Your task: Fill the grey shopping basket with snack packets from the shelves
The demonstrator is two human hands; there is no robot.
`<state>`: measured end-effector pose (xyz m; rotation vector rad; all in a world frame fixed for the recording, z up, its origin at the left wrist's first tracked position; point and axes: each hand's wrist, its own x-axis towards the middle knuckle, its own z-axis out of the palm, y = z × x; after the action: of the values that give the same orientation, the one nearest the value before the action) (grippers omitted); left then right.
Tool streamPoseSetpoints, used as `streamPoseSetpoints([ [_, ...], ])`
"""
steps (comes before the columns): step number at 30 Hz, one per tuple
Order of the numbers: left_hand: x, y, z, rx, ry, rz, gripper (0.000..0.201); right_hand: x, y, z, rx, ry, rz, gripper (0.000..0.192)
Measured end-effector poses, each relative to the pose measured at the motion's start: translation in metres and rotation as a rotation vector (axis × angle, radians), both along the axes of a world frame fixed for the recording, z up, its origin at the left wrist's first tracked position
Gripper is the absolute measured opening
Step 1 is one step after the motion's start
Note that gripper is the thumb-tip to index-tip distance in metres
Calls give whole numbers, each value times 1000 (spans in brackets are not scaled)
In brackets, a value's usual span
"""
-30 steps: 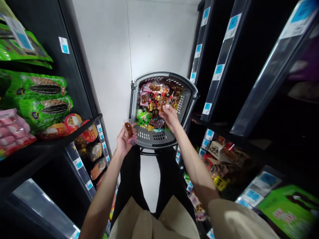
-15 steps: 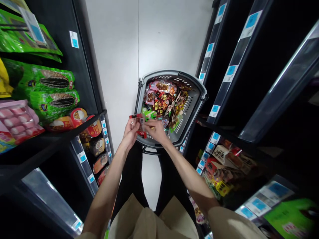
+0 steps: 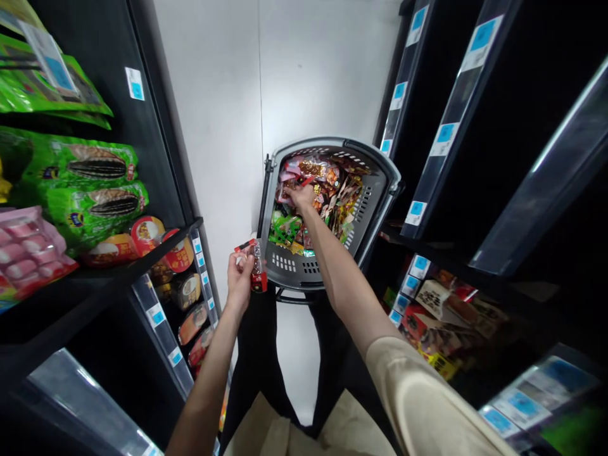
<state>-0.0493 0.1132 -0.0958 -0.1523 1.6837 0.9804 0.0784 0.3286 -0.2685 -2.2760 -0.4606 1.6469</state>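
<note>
My left hand [image 3: 240, 278] is closed on small clear snack packets [image 3: 258, 265] with red ends, just outside the near left side of the basket. Inside the grey shopping basket [image 3: 275, 261] is my right hand [image 3: 302, 197], its fingers closed around a small snack packet with a red edge [image 3: 308, 181]. The hand hides most of that packet. Beneath and around it lie many colourful snack packets [image 3: 317, 167]: brown and pink ones at the far side, a green one [image 3: 285, 231] nearer me, and several standing in a row to the right.
The basket stands on the pale floor [image 3: 213, 95] in front of my legs. A left shelf [image 3: 118, 266] holds green seed bags [image 3: 102, 202], a pink bag [image 3: 28, 244] and round tubs [image 3: 147, 233]. Dark shelving [image 3: 441, 139] with price labels lines the right, with packets low down [image 3: 441, 316].
My right hand has moved away from the left hand and forward into the basket. My left hand has shifted back and left, still holding the packets.
</note>
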Motion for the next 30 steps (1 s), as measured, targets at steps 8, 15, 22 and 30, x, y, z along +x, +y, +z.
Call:
streamPoseSetpoints([
  [8,8,4,-4,-40,33,80,84,50,-37,61,1,201,-5,24],
  [15,-2,46,14,99,-112,-22,58,133,-55,154,82,396,118,51],
  [22,5,74,23,117,-179,-51,62,150,-21,194,94,575,278,56],
  [30,17,78,31,118,-128,-136,66,110,-7,214,212,717,712,47],
])
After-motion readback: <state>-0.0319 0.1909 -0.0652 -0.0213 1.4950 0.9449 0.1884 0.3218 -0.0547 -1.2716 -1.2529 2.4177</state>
